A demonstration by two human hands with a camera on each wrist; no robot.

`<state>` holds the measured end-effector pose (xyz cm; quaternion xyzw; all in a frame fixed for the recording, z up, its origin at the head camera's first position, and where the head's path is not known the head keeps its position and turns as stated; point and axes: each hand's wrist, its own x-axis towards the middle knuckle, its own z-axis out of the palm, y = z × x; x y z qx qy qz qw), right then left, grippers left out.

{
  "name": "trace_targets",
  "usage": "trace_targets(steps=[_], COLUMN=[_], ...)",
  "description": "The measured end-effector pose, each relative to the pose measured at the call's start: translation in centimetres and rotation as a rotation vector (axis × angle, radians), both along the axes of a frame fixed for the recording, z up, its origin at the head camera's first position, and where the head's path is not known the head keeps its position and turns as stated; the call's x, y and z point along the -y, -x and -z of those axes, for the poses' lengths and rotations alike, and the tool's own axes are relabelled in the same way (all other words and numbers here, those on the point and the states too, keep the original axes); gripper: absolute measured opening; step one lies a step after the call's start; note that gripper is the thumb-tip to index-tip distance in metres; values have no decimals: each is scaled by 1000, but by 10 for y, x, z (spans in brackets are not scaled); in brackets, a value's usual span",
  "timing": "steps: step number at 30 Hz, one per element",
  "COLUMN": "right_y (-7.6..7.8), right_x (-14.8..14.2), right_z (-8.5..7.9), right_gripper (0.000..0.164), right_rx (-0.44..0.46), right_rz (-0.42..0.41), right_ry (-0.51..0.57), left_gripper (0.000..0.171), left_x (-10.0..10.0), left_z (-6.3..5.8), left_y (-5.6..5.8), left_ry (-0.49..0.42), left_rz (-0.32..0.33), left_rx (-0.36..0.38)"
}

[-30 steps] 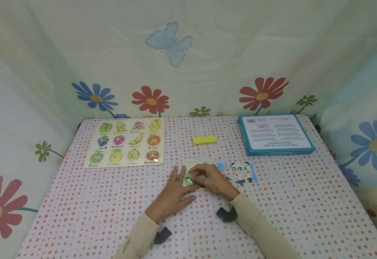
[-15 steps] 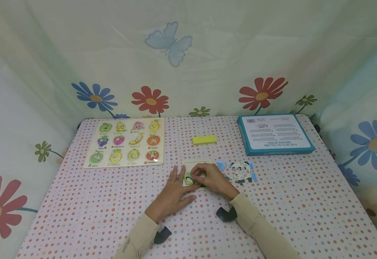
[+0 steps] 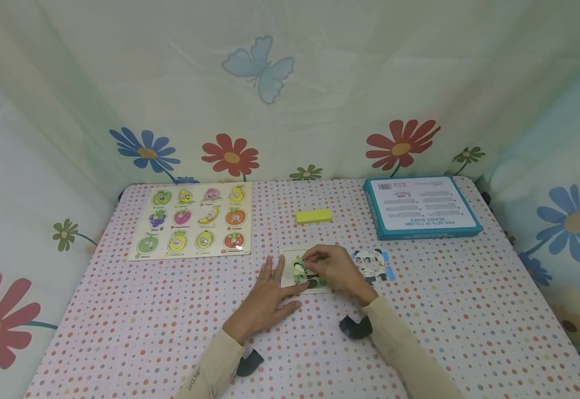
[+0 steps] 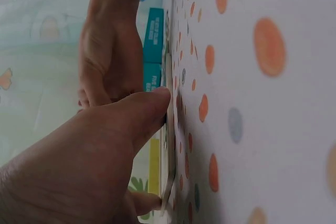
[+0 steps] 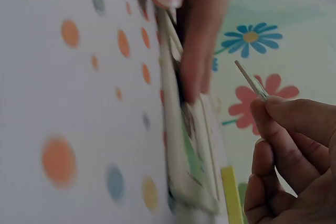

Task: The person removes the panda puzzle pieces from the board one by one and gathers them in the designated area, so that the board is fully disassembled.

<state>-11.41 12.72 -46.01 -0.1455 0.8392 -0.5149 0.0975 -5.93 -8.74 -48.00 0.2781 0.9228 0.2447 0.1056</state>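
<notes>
Thin flat puzzle piece (image 5: 251,78) was pinched between thumb and fingertip of the right hand (image 3: 338,272), held up clear of the pale rectangular puzzle tray (image 3: 293,250) on the dotted table (image 3: 160,310). Left hand (image 3: 263,303) had its fingers spread apart and pretty straight, touching that tray, which showed green, black and white panda artwork (image 3: 299,270). Some blue, black and white panda pieces (image 3: 369,267) lay just to the right.

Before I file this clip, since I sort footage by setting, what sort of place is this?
Probably a curtained play or learning corner for children, though what lies beyond is hidden. Flower-printed curtains hang behind a spotted tablecloth, on which lie a fruit puzzle board and panda puzzle pieces.
</notes>
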Motion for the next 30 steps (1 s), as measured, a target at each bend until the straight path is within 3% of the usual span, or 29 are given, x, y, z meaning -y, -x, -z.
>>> trace_targets(steps=[8, 16, 23, 30], right_y=[-5, -21, -37, -48], right_x=[-41, -75, -89, -89], right_z=[-6, -5, 0, 3], right_gripper=[21, 20, 8, 8], right_rx=[-11, 11, 41, 103], right_rz=[90, 132, 103, 95], right_ry=[4, -41, -148, -206], left_gripper=[43, 43, 43, 44], left_x=[0, 0, 0, 0], left_z=[0, 1, 1, 2], left_y=[-1, -1, -1, -1], left_ry=[-21, -54, -41, -56], left_rz=[-21, -27, -29, -28], left_rx=[19, 31, 24, 31])
